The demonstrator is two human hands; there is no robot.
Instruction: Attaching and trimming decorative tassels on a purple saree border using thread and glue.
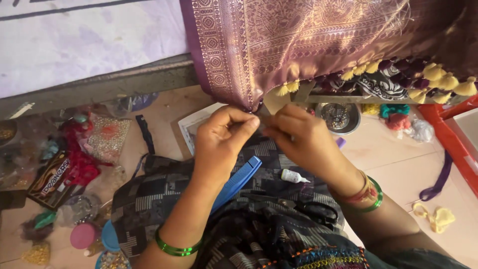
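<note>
Comb (pixel 238 182) and scissors (pixel 311 209) lie on the lap cloth (pixel 149 199); glue bottle (pixel 293 176) between them, bowl (pixel 340 117) behind

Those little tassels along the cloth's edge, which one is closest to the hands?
The yellow tassel at the left end of the row, hanging just above the right hand. The other yellow and maroon tassels run off to the right, farther from both hands.

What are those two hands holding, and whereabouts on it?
Both the left hand and right hand pinch the lower corner edge of the purple patterned cloth, near its tassels.
</note>
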